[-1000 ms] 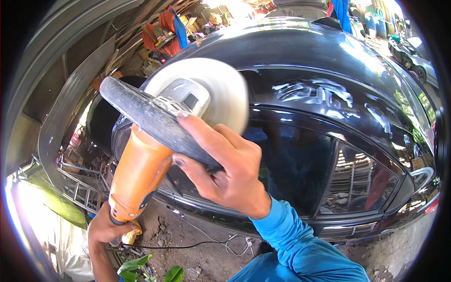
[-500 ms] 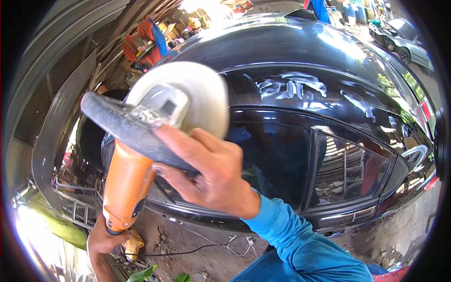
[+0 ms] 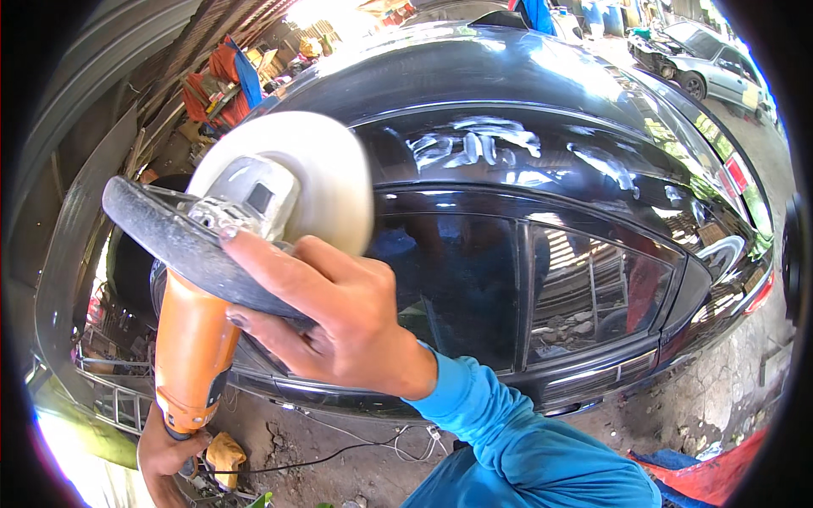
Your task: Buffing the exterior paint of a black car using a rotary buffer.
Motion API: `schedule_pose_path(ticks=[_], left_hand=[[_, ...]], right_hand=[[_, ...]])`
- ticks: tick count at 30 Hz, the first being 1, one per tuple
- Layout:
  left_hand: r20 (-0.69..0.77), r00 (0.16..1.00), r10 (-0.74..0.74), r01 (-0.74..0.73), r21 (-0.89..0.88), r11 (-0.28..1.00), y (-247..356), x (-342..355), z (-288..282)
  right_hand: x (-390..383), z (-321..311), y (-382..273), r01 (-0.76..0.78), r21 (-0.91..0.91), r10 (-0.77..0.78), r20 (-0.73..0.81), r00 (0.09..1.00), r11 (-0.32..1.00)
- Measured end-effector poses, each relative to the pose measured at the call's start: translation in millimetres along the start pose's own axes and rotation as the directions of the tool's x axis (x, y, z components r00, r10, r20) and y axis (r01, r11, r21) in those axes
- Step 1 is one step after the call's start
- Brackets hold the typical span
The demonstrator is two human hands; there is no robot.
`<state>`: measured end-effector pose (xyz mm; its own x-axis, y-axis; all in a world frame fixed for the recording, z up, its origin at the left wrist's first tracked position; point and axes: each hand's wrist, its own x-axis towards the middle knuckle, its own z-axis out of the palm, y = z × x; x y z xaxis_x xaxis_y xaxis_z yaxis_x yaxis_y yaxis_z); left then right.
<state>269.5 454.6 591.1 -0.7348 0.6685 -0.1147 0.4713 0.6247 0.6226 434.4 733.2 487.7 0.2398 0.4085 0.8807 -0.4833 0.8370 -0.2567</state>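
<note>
A power polisher with an orange body (image 3: pixel 195 343) is in both my hands. My right hand (image 3: pixel 343 313) is wrapped round its black loop handle (image 3: pixel 174 237), with the index finger lying along it near the grey metal head (image 3: pixel 254 190). At the lower end of the body, my left hand (image 3: pixel 165 449) grips the grip, partly hidden by the tool. The round white pad (image 3: pixel 334 190) looks blurred at its rim. It is over the black car (image 3: pixel 432 80), at the roof edge; contact cannot be made out. White smears (image 3: pixel 474 148) mark the roof side right of the pad.
A black cord (image 3: pixel 322 463) and a pale cable (image 3: pixel 415 444) lie on the dirt floor beside the car. A metal ladder (image 3: pixel 110 398) and a grey panel (image 3: pixel 63 262) stand left. A silver car (image 3: pixel 720 63) is parked at far right.
My view has swung a little to the right, so car, polisher and hands sit farther left in the picture. Both hands keep their hold, and the pad is blurred in both frames.
</note>
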Motion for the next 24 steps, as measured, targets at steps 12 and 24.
schedule_pose_path(ticks=[12, 24], left_hand=[[0.132, 0.988, 0.079, -0.109, 0.243, 0.964, 95.8, -27.0, 60.9], [0.005, 0.999, -0.039, 0.039, 0.000, 0.999, 63.4, -31.7, 36.1]], right_hand=[[3.8, -103.2, -26.6, -0.074, -0.121, 0.085, 0.092, 0.992, 0.990], [28.3, -34.4, 7.6, -0.122, 0.153, 0.114, 0.061, 0.992, 0.981]])
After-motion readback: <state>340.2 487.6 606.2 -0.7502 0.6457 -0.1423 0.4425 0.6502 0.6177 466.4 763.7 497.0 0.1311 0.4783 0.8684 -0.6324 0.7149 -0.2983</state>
